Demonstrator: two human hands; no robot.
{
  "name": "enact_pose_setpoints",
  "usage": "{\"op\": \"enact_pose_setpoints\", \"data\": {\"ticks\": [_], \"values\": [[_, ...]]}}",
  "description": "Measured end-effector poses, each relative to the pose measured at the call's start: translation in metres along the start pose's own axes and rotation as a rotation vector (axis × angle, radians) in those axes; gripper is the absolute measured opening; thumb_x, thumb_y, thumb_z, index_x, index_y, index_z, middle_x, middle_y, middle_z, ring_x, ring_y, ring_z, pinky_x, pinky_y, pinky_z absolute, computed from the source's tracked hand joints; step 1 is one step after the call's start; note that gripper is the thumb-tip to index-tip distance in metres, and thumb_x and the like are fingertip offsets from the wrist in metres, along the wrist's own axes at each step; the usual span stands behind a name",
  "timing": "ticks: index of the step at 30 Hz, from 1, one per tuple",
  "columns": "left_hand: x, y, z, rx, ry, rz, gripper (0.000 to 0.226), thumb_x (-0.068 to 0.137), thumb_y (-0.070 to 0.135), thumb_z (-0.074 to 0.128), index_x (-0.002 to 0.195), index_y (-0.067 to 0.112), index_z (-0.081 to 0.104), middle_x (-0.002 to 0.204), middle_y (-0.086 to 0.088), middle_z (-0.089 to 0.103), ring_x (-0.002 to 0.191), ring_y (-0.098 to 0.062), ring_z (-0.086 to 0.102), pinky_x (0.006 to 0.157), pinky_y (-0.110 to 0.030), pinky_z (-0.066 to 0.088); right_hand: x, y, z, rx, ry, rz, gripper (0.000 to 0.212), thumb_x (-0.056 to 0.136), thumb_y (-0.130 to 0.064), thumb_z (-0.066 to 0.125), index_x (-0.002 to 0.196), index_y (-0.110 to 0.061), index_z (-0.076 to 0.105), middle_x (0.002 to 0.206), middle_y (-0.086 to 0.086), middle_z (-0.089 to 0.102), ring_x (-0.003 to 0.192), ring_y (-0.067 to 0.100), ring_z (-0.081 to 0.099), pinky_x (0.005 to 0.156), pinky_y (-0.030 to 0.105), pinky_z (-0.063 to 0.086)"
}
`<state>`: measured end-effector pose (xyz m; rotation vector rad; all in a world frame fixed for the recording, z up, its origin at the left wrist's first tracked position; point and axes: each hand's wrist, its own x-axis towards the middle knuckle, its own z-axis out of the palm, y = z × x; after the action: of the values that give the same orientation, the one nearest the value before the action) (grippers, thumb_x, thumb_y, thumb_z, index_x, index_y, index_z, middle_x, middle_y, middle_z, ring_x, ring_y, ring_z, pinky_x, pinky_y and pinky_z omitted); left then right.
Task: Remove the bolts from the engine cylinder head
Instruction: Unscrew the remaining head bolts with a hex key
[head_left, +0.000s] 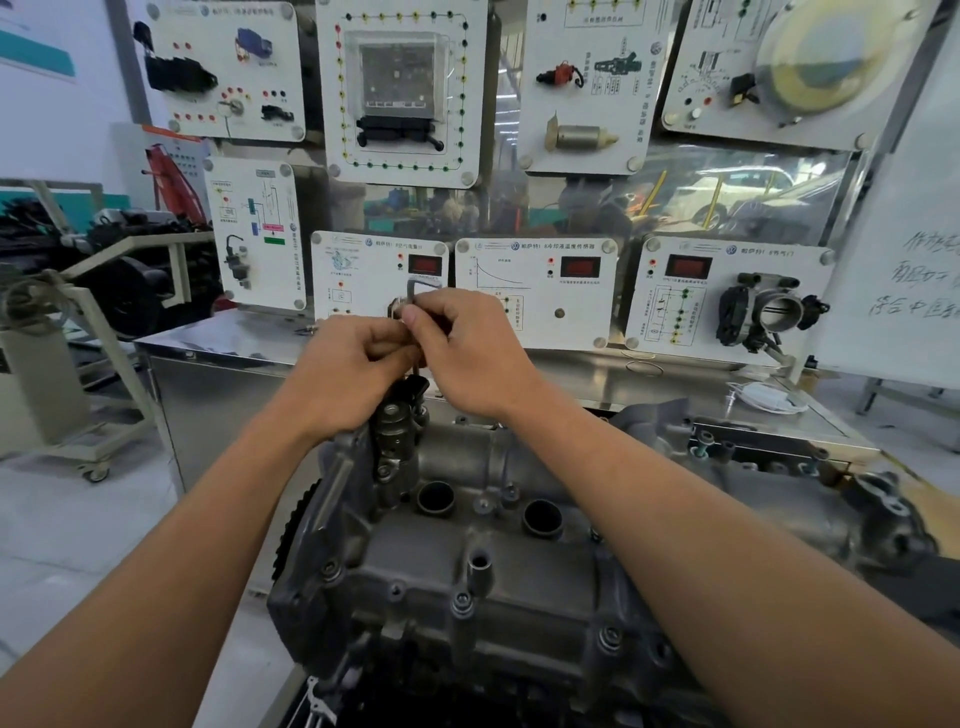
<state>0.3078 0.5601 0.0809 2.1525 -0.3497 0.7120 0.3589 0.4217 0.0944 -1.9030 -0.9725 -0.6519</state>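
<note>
Evidently, a thin bent steel hex key (415, 291) is pinched by both the left hand (353, 369) and right hand (462, 348) above the heavy, rigid grey cast-metal cylinder head (467, 545), whose small, stiff bolts (461, 603) are best gripped at the heads.

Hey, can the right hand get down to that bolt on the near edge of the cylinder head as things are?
Probably yes. The bolt sits exposed on the cylinder head with nothing over it, but the right hand is up with the left hand, gripping the hex key.

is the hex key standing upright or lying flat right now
Upright. The hex key has its bend at the top above both hands, and its shaft runs straight down between the left hand and right hand toward the cylinder head.
</note>
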Motion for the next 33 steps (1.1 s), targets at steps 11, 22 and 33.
{"op": "enact_pose_setpoints", "data": {"ticks": [11, 22, 33], "values": [[0.003, 0.01, 0.005, -0.027, 0.117, -0.017, 0.023, 0.08, 0.01, 0.078, 0.08, 0.032, 0.07, 0.071, 0.011, 0.074, 0.064, 0.001, 0.066, 0.059, -0.01, 0.05, 0.001, -0.001, 0.002, 0.126, 0.131, 0.107, 0.015, 0.086, -0.019, 0.075, 0.082, -0.004, 0.079, 0.074, 0.006, 0.075, 0.069, 0.018, 0.07, 0.07, 0.034, 0.057], [-0.001, 0.002, 0.003, -0.118, 0.111, -0.095, 0.008, 0.088, 0.006, 0.07, 0.094, 0.009, 0.075, 0.082, 0.0, 0.076, 0.066, 0.001, 0.069, 0.062, -0.01, 0.052, 0.0, -0.005, -0.001, -0.005, -0.005, -0.006, 0.019, 0.096, -0.014, 0.059, 0.091, -0.001, 0.072, 0.081, 0.005, 0.069, 0.079, 0.02, 0.062, 0.076, 0.034, 0.048], [0.0, 0.0, 0.002, -0.124, 0.027, -0.049, 0.019, 0.091, 0.01, 0.068, 0.105, 0.022, 0.072, 0.093, 0.005, 0.078, 0.089, -0.005, 0.072, 0.083, -0.022, 0.055, 0.001, -0.007, -0.007, 0.08, -0.023, 0.045, 0.019, 0.094, -0.01, 0.061, 0.081, -0.001, 0.071, 0.069, 0.004, 0.065, 0.067, 0.018, 0.06, 0.068, 0.036, 0.05]]}}
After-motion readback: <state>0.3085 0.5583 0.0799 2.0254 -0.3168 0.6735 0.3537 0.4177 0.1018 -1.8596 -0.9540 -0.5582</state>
